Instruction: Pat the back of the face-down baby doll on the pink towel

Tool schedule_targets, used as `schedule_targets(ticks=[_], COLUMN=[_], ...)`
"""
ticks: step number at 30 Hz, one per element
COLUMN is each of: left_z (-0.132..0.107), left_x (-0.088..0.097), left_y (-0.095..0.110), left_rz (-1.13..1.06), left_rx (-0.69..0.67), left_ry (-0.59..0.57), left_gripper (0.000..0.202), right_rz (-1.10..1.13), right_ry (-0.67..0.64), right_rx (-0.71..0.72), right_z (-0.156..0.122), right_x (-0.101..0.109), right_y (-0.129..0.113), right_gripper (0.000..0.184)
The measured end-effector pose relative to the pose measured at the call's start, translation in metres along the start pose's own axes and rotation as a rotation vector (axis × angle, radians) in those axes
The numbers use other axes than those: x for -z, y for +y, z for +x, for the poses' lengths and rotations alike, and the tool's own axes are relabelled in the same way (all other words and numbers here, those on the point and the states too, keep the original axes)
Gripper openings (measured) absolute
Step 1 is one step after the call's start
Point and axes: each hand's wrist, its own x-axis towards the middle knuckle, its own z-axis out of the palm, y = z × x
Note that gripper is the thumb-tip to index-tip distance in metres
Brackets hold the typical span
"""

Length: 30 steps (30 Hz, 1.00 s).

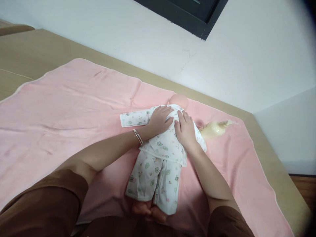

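A baby doll lies on a pink blanket, its head away from me and its bare feet close to my body. It wears a white printed top and matching trousers. My left hand rests flat on the upper left of the top, with a bracelet at the wrist. On the upper right of the top lies my right hand, fingers stretched out. One sleeve points out to the left. The doll's hands do not show.
A pale yellow bottle lies on its side on the blanket, right of the doll. Under the blanket is a wooden surface. A white wall with a dark frame stands behind it.
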Motion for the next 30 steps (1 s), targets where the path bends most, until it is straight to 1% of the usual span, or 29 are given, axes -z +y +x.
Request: schedule_targets(ticks=[7, 13, 17, 19, 22, 26, 30], left_z=[0.0, 0.0, -0.002, -0.002, -0.002, 0.0, 0.002], left_x=[0.0, 0.002, 0.001, 0.0, -0.003, -0.002, 0.002], left_y=[0.0, 0.001, 0.003, 0.003, 0.002, 0.001, 0.001], left_rz=[0.0, -0.005, 0.026, 0.061, 0.108, 0.128, 0.132], left_rx=[-0.005, 0.0, 0.015, 0.034, 0.049, 0.016, -0.065], left_ry=[0.005, 0.009, 0.018, 0.011, -0.013, -0.037, -0.065], left_gripper=[0.039, 0.039, 0.039, 0.041, 0.046, 0.046, 0.041], right_rz=[0.005, -0.001, -0.024, -0.027, -0.013, 0.017, 0.03], right_ry=[0.008, 0.008, 0.016, 0.006, -0.033, -0.056, -0.066], right_rx=[0.004, 0.009, -0.047, -0.055, -0.006, 0.046, 0.045], right_z=[0.0, -0.002, -0.003, -0.002, 0.002, 0.007, 0.008], right_x=[-0.002, 0.001, 0.002, 0.002, 0.001, 0.002, 0.005], right_y=[0.001, -0.002, -0.004, -0.002, 0.006, 0.016, 0.014], right_gripper=[0.056, 0.055, 0.055, 0.057, 0.06, 0.061, 0.059])
